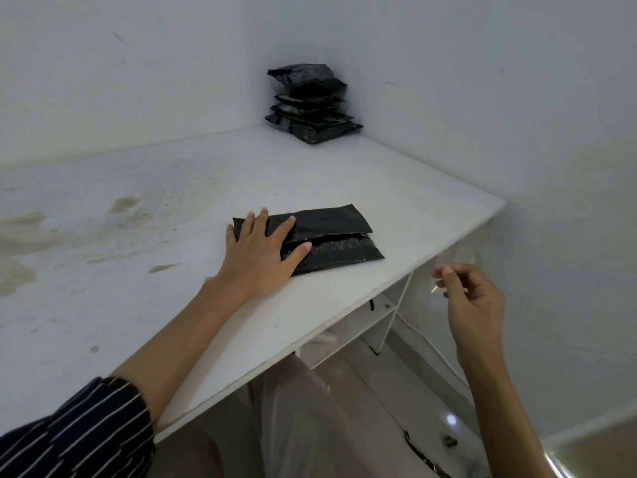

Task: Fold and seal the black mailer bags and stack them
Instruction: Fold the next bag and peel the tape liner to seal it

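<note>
The left hand (262, 250) is laid flat on the near-left end of the black mailer bag (334, 232), with fingers straight and spread, so the bag is pressed to the table rather than gripped. The bag lies folded near the table's right edge, its upper flap turned down toward a glossy band on the lower part. The right hand (472, 298) is held in the air off that edge, well apart from the bag. Its fingertips are curled and pinched on a thin pale strip (435, 290), which is judged to be the liner off the adhesive band, though this cannot be told for certain.

Sealing is judged to be the step in hand. It would be done best if the strip were dropped aside, the flap drawn squarely over the band, and pressure run from the held end outward so that no crease or air is trapped.

The table (138, 270) is white and marked with brownish stains on its left side. A stack of bags (310, 105) is set in the far corner against the white walls (517, 98). White shelving (362, 322) is seen beneath the table
</note>
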Tool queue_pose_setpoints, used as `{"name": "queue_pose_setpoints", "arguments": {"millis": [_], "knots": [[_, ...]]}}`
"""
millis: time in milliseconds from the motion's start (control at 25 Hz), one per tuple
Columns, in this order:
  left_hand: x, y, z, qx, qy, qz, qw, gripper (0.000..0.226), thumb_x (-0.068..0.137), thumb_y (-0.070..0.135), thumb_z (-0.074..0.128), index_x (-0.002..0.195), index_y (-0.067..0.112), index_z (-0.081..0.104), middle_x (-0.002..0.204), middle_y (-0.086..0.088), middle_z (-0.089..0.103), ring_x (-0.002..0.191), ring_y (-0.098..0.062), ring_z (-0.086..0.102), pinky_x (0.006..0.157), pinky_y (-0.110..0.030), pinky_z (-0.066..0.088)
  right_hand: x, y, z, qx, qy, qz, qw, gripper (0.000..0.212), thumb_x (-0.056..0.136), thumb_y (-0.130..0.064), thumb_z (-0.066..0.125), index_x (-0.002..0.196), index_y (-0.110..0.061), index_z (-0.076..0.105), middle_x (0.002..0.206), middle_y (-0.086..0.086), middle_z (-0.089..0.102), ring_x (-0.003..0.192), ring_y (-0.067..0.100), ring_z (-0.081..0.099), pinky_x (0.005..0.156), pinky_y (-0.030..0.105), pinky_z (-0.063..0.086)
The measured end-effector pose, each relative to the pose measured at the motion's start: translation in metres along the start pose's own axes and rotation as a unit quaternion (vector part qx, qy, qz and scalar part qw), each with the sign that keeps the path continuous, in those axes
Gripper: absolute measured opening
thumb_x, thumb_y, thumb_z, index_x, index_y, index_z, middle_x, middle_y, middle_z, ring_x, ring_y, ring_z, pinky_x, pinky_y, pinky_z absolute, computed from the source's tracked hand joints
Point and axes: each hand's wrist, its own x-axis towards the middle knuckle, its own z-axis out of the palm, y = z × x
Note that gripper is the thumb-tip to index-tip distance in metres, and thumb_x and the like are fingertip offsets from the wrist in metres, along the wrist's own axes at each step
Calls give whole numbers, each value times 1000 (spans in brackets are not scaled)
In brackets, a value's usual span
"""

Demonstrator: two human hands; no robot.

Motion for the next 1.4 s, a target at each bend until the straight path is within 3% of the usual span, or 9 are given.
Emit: {"name": "queue_pose_setpoints", "arguments": {"millis": [160, 280, 440, 600, 800, 920, 1120, 1240, 1400], "knots": [[20, 24, 8, 5, 1, 16, 1000, 65, 91, 64, 20, 149, 35, 15, 158, -10, 4, 146, -28, -2, 116, -51, -5, 28, 24, -11, -89, 48, 1, 995, 10, 94, -14, 53, 101, -13, 60, 97, -2, 60, 83, 0, 53, 67, 14, 41], [26, 33, 15, 14, 34, 26, 999, 64, 92, 63, 21, 149, 33, 19, 158, -10, 9, 146, -28, 1, 115, -51, -10, 49, 31, -14, -103, 16, 13, 994, 9, 95, -18, 53, 103, -18, 57, 101, -6, 58, 87, -5, 52, 69, 11, 39], [24, 34, 18, -7, 85, 49, 995, 60, 94, 56, 28, 146, 26, 30, 156, -9, 18, 146, -25, 6, 115, -47, -12, 60, 40, -10, -62, -18, 66, 996, 16, 95, -22, 54, 103, -11, 62, 101, 0, 64, 90, 6, 57, 78, 16, 44], [24, 33, 20, -21, 91, 61, 994, 59, 95, 52, 30, 146, 23, 31, 155, -10, 22, 146, -24, 9, 116, -44, -8, 65, 37, -7, 16, -33, 120, 992, 24, 95, -29, 54, 99, -8, 65, 88, -2, 65, 82, 8, 58, 74, 17, 43], [25, 32, 20, -29, 96, 61, 993, 58, 95, 51, 31, 145, 22, 33, 154, -10, 23, 145, -24, 11, 117, -45, -6, 66, 36, -12, 56, -31, 137, 989, 21, 93, -26, 58, 78, -12, 61, 76, -1, 57, 74, 12, 54, 78, 22, 42], [25, 33, 21, -37, 97, 64, 993, 57, 96, 50, 32, 145, 21, 33, 154, -11, 23, 145, -25, 12, 116, -44, -5, 66, 35, -16, 64, -34, 135, 988, 19, 91, -24, 59, 81, -8, 60, 79, 2, 59, 75, 12, 55, 80, 23, 42], [25, 32, 21, -42, 95, 63, 993, 57, 96, 50, 32, 145, 20, 34, 154, -11, 24, 145, -25, 13, 117, -44, -3, 71, 35, -26, 90, -58, 127, 986, 18, 90, -19, 61, 77, -6, 58, 71, 8, 60, 66, 16, 55, 71, 26, 47], [25, 33, 22, -49, 96, 63, 992, 57, 96, 49, 33, 145, 20, 35, 153, -11, 26, 144, -25, 14, 117, -44, -3, 74, 33, -32, 66, -69, 137, 986, 17, 89, -19, 64, 76, -8, 59, 64, 4, 54, 55, 13, 49, 61, 27, 42], [26, 32, 23, -49, 95, 61, 992, 57, 96, 50, 33, 145, 21, 34, 153, -10, 26, 144, -25, 14, 117, -44, -3, 76, 28, -36, -6, -81, 143, 986, 25, 88, -22, 65, 84, 2, 66, 67, 5, 58, 50, 6, 48, 56, 17, 42]]}}
